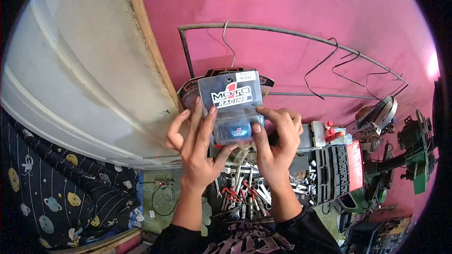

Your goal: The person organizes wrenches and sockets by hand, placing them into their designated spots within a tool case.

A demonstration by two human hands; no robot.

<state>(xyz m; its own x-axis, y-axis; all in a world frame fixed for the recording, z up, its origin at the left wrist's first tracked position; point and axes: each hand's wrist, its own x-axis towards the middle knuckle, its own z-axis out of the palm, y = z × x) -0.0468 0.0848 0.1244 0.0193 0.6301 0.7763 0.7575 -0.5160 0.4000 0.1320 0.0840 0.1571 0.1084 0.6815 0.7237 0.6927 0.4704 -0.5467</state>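
Held up in front of me is a blister pack [230, 113] with a dark "Moto 1 Racing" card and a clear plastic bubble. Inside the bubble sits a shiny blue part [240, 130] whose kind I cannot make out. My left hand [195, 148] grips the pack's left and lower edge, fingers on the front and thumb at the bottom. On the right edge, my right hand [278, 141] pinches the pack between thumb and forefinger. A small white label [246, 75] is stuck at the card's top right corner.
Below my hands lie several wrenches and red-handled tools [242, 195]. To the right stands a black and red tool case [341, 169], with a green machine [416, 148] beyond. A metal rack with hangers [292, 31] spans the pink wall. A planet-print cloth [61, 193] hangs left.
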